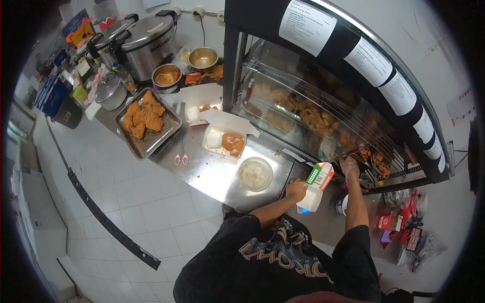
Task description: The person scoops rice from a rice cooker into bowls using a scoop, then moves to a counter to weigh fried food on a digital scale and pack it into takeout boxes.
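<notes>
My left hand (pixel 297 190) grips the left side of a white paper food box (pixel 314 196). Its green and orange printed lid (pixel 321 174) stands raised. Below the box shows a small blue-lit display (pixel 303 210). My right hand (pixel 348 166), apparently in a clear plastic glove, reaches into the lower opening of the glass display cabinet (pixel 235 76). Fried food pieces (pixel 381 164) lie inside, just beyond it. The fingers of that hand are hidden, so what they hold cannot be made out.
Left of the box, a round bowl (pixel 255 174) sits on the steel counter. Further along are an open box with rice and chicken (pixel 225 143), another behind it, pink-handled scissors (pixel 181 154) and a tray of fried chicken (pixel 146 121). Large cookers (pixel 146 45) stand at the back.
</notes>
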Demonstrator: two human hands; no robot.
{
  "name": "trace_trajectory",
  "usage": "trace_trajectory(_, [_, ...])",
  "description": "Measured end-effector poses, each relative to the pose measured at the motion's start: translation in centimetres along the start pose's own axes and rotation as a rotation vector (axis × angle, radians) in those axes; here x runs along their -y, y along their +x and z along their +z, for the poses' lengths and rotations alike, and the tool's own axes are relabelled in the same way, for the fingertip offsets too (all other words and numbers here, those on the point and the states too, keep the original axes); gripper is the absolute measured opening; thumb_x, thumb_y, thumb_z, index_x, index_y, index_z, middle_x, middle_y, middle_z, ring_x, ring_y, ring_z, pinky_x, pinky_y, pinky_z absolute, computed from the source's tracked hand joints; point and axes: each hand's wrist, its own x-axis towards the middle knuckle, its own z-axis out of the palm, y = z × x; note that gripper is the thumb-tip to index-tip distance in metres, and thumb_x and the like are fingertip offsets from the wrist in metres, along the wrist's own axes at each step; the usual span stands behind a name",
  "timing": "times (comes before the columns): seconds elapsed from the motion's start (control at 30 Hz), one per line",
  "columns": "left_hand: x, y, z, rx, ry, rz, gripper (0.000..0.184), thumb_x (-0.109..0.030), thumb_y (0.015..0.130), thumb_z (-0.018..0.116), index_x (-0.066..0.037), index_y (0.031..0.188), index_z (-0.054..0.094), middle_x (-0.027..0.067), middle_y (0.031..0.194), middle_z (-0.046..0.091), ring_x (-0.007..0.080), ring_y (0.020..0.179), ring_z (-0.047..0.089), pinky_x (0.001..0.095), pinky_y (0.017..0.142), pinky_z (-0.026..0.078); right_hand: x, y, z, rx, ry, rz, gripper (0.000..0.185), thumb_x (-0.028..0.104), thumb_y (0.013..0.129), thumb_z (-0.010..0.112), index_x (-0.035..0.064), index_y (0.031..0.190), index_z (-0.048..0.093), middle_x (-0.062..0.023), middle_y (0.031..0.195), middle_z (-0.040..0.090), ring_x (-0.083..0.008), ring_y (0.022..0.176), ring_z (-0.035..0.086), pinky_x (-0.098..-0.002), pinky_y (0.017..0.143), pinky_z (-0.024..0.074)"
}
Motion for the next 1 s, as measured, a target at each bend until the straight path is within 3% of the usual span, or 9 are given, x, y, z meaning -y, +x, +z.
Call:
trace_trajectory(0.17, [-1.1, -0.6, -1.8, 0.159, -0.077, -0.196, 0.033, -0.038, 0.09, 0.059, -0.01, 0.107, 0.065, 0.0163, 0.111, 0.066, 0.036, 0.109, 0.061, 0.0493, 0.09, 0.049, -0.7, -3.3, -1.5, -0.079, 0.098, -0.199, 0.06, 0.052, 0.09, 0.054, 0.0092, 0.132, 0.056, -0.0179, 0.138, 0.053, -0.039, 0.127, 0.048, -0.0448, 0.105, 0.0416])
trace_trajectory(0.2, [-1.7, -1.1, -1.7, 0.095, -0.069, -0.25, 0.035, -0.04, 0.089, 0.059, -0.011, 0.107, 0.065, 0.0179, 0.108, 0.066, 0.0361, 0.106, 0.062, 0.0494, 0.09, 0.049, -4.0, 2.1, 3.5, -0.193, 0.089, -0.305, 0.062, 0.053, 0.09, 0.053, 0.0077, 0.131, 0.056, -0.0178, 0.14, 0.05, -0.0386, 0.13, 0.045, -0.0461, 0.105, 0.0407])
trace_trajectory(0.27, [-1.5, -0.8, -0.1, 0.095, -0.046, -0.281, 0.035, -0.04, 0.09, 0.057, -0.01, 0.107, 0.064, 0.0179, 0.107, 0.066, 0.0364, 0.104, 0.063, 0.0513, 0.087, 0.051, -3.0, 0.2, 2.1, -0.205, 0.155, -0.365, 0.059, 0.048, 0.093, 0.047, 0.0052, 0.133, 0.052, -0.0242, 0.135, 0.051, -0.0393, 0.127, 0.048, -0.0488, 0.104, 0.0411])
trace_trajectory(0.3, [-2.4, -1.2, -0.8, 0.14, -0.042, -0.321, 0.038, -0.041, 0.09, 0.057, -0.009, 0.109, 0.063, 0.0182, 0.109, 0.065, 0.038, 0.105, 0.063, 0.0514, 0.087, 0.052, -4.7, 4.2, 5.1, -0.144, 0.072, -0.28, 0.053, 0.044, 0.094, 0.045, 0.0063, 0.131, 0.054, -0.0252, 0.131, 0.055, -0.0401, 0.122, 0.052, -0.0514, 0.102, 0.0417])
trace_trajectory(0.43, [-2.2, -2.7, 1.4, 0.026, -0.081, -0.299, 0.052, -0.041, 0.089, 0.059, -0.002, 0.122, 0.051, 0.0268, 0.118, 0.054, 0.0443, 0.106, 0.058, 0.0513, 0.09, 0.049, -4.1, 1.0, 2.8, -0.272, 0.31, -0.305, 0.039, 0.036, 0.095, 0.049, 0.005, 0.114, 0.065, -0.0269, 0.115, 0.061, -0.043, 0.111, 0.057, -0.0496, 0.092, 0.0467])
trace_trajectory(0.6, [-3.5, -5.0, -0.3, -0.187, -0.282, -0.311, 0.055, -0.034, 0.086, 0.065, -0.003, 0.127, 0.046, 0.028, 0.117, 0.048, 0.0454, 0.104, 0.055, 0.0507, 0.091, 0.046, -6.0, 2.0, 4.4, -0.183, 0.158, -0.312, 0.053, 0.049, 0.098, 0.043, 0.0103, 0.13, 0.058, -0.0216, 0.127, 0.06, -0.0375, 0.115, 0.058, -0.044, 0.1, 0.0459])
trace_trajectory(0.77, [-2.2, -6.5, 0.2, -0.248, -0.354, -0.302, 0.051, -0.023, 0.083, 0.068, -0.002, 0.123, 0.045, 0.027, 0.111, 0.047, 0.0369, 0.103, 0.051, 0.046, 0.09, 0.041, -3.8, -2.3, 0.8, -0.061, 0.324, -0.217, 0.045, 0.042, 0.098, 0.041, 0.0194, 0.133, 0.056, -0.0161, 0.128, 0.061, -0.0375, 0.11, 0.061, -0.0452, 0.096, 0.0493])
trace_trajectory(0.87, [-0.7, -7.2, 1.4, -0.184, -0.435, -0.333, 0.052, -0.023, 0.081, 0.07, -0.003, 0.122, 0.046, 0.0261, 0.109, 0.05, 0.0357, 0.102, 0.052, 0.0455, 0.088, 0.042, -4.4, 5.2, 6.6, -0.151, 0.284, -0.274, 0.039, 0.035, 0.098, 0.043, 0.0205, 0.13, 0.059, -0.0151, 0.125, 0.063, -0.0361, 0.107, 0.062, -0.0457, 0.094, 0.0494])
trace_trajectory(1.0, [-1.8, -7.6, 1.7, -0.234, -0.503, -0.34, 0.035, -0.011, 0.084, 0.066, 0.0, 0.114, 0.053, 0.0124, 0.083, 0.057, 0.0226, 0.077, 0.057, 0.0367, 0.07, 0.048, -6.3, 2.3, 4.4, -0.224, 0.36, -0.434, 0.033, 0.03, 0.097, 0.046, 0.0199, 0.123, 0.062, -0.0147, 0.12, 0.065, -0.0347, 0.106, 0.063, -0.0458, 0.094, 0.0495])
